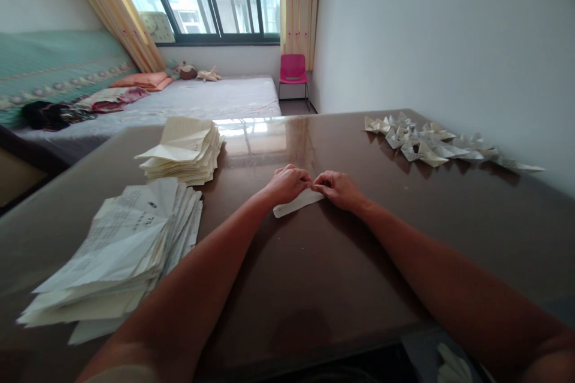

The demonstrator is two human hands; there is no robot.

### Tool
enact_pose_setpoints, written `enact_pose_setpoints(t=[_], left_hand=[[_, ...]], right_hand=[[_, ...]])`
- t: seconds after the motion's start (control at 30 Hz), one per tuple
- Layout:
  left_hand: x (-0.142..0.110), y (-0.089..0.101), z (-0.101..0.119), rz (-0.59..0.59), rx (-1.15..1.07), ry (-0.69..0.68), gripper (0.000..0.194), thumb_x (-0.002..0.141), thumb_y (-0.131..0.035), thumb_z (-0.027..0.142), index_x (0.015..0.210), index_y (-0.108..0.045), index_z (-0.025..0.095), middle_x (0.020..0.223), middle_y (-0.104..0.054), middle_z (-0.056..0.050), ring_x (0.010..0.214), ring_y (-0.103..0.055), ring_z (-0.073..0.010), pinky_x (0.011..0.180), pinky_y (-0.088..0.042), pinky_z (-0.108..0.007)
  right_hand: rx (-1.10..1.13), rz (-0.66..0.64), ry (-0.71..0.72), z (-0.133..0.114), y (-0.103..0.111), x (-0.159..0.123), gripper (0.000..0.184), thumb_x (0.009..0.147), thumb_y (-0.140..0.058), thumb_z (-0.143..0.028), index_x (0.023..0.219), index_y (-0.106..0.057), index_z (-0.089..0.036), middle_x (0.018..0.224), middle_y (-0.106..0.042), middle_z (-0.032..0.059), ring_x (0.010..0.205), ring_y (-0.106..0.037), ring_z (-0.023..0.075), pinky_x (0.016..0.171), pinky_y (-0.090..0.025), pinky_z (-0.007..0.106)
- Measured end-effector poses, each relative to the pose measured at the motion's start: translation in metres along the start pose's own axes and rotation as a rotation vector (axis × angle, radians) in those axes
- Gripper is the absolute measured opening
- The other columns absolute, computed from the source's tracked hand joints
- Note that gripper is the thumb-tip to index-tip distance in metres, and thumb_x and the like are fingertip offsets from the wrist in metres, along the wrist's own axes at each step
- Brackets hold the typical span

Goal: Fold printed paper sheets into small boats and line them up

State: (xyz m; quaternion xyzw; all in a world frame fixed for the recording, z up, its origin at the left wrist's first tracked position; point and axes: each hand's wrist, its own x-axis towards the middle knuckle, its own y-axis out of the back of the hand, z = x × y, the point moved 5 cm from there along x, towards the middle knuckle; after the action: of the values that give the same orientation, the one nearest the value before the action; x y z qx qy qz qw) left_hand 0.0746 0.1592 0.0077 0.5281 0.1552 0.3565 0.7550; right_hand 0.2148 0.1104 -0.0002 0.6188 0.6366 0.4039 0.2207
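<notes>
1 paper strip (pixel 294 204) lies under left fingers (pixel 300 176) and right fingers (pixel 326 181), which pinch its far edge

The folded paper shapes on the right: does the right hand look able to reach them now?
Probably yes: only bare table lies between the right hand and the folded paper shapes, though it holds the white strip.

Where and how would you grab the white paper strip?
Probably by the free end of the white paper strip, in a flat thumb-and-finger pinch from its near-left side. That end juts out uncovered, low and thin over the table, while the left hand and right hand take up its far edge. Coming straight down looks worse: little stands up to grip.
</notes>
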Motion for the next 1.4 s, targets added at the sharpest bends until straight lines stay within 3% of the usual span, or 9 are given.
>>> enact_pose_setpoints(t=[0.2, 0.57, 0.7, 0.83, 0.97, 1.1, 1.23, 1.33, 1.4], left_hand=[[0.001, -0.003, -0.001, -0.037, -0.003, 0.003, 0.026, 0.087, -0.048, 0.039, 0.091, -0.07, 0.026, 0.097, -0.07, -0.002, 0.106, -0.056, -0.0228, 0.092, -0.041, -0.035], [-0.001, -0.001, -0.001, -0.058, -0.021, -0.005, 0.024, 0.084, -0.05, 0.036, 0.09, -0.071, 0.024, 0.09, -0.071, 0.0, 0.095, -0.061, -0.0197, 0.087, -0.042, -0.029], [-0.001, 0.0, -0.001, -0.071, -0.051, -0.002, 0.026, 0.084, -0.051, 0.037, 0.09, -0.072, 0.022, 0.086, -0.072, 0.0, 0.086, -0.063, -0.0175, 0.078, -0.044, -0.025], [-0.001, -0.001, 0.002, -0.089, -0.106, -0.017, 0.026, 0.084, -0.052, 0.037, 0.09, -0.072, 0.021, 0.084, -0.072, 0.0, 0.083, -0.062, -0.0163, 0.076, -0.045, -0.024], [0.002, 0.005, -0.004, 0.037, -0.24, -0.017, 0.032, 0.087, -0.048, 0.037, 0.101, -0.071, 0.019, 0.098, -0.071, -0.003, 0.088, -0.062, -0.0163, 0.081, -0.047, -0.025], [0.002, 0.016, -0.026, 0.203, -0.322, 0.132, 0.041, 0.09, -0.045, 0.042, 0.117, -0.064, 0.017, 0.106, -0.069, -0.007, 0.096, -0.063, -0.0185, 0.086, -0.047, -0.027], [-0.002, 0.012, -0.037, 0.067, -0.382, 0.202, 0.055, 0.08, -0.057, 0.053, 0.118, -0.062, 0.014, 0.099, -0.071, -0.008, 0.09, -0.065, -0.0213, 0.079, -0.049, -0.029], [-0.003, 0.007, -0.038, 0.005, -0.469, 0.209, 0.055, 0.072, -0.068, 0.041, 0.118, -0.061, 0.012, 0.093, -0.071, -0.008, 0.082, -0.065, -0.02, 0.071, -0.05, -0.028], [-0.003, 0.002, -0.036, -0.016, -0.577, 0.203, 0.047, 0.07, -0.069, 0.032, 0.111, -0.062, 0.011, 0.086, -0.071, -0.006, 0.075, -0.065, -0.0176, 0.066, -0.05, -0.027]], right_hand=[[-0.082, -0.123, 0.045, -0.001, 0.002, 0.001, 0.021, 0.088, -0.054, -0.03, 0.087, -0.071, -0.018, 0.086, -0.07, 0.0054, 0.08, -0.061, 0.0171, 0.071, -0.04, 0.025], [-0.252, -0.145, 0.125, -0.004, 0.001, -0.002, 0.027, 0.09, -0.049, -0.037, 0.08, -0.067, -0.018, 0.081, -0.065, 0.0049, 0.074, -0.056, 0.0155, 0.064, -0.033, 0.025], [-0.195, -0.129, 0.094, -0.004, 0.002, -0.004, 0.034, 0.091, -0.046, -0.04, 0.078, -0.067, -0.018, 0.078, -0.064, 0.0044, 0.069, -0.054, 0.0143, 0.06, -0.032, 0.025], [-0.031, -0.133, 0.057, -0.001, 0.003, -0.004, 0.026, 0.083, -0.058, -0.042, 0.082, -0.07, -0.019, 0.075, -0.064, 0.0016, 0.066, -0.053, 0.0128, 0.061, -0.035, 0.023], [0.05, -0.137, -0.082, 0.014, 0.01, -0.003, 0.026, 0.078, -0.06, -0.04, 0.075, -0.069, -0.017, 0.062, -0.059, -0.0009, 0.06, -0.05, 0.012, 0.057, -0.035, 0.023], [0.142, -0.125, -0.187, 0.026, 0.018, -0.003, 0.026, 0.074, -0.06, -0.039, 0.075, -0.069, -0.016, 0.064, -0.061, -0.0001, 0.058, -0.05, 0.0117, 0.053, -0.036, 0.022], [0.232, -0.118, -0.249, 0.034, 0.023, -0.005, 0.028, 0.071, -0.063, -0.042, 0.075, -0.068, -0.015, 0.061, -0.061, -0.0002, 0.055, -0.049, 0.0111, 0.051, -0.036, 0.022], [0.303, -0.199, -0.28, 0.038, 0.022, -0.006, 0.03, 0.071, -0.064, -0.044, 0.074, -0.066, -0.015, 0.062, -0.062, 0.0007, 0.054, -0.05, 0.0115, 0.049, -0.036, 0.022], [0.236, -0.232, -0.259, 0.039, 0.022, -0.006, 0.032, 0.073, -0.063, -0.047, 0.075, -0.067, -0.015, 0.065, -0.064, 0.0019, 0.056, -0.052, 0.0125, 0.051, -0.038, 0.023]])
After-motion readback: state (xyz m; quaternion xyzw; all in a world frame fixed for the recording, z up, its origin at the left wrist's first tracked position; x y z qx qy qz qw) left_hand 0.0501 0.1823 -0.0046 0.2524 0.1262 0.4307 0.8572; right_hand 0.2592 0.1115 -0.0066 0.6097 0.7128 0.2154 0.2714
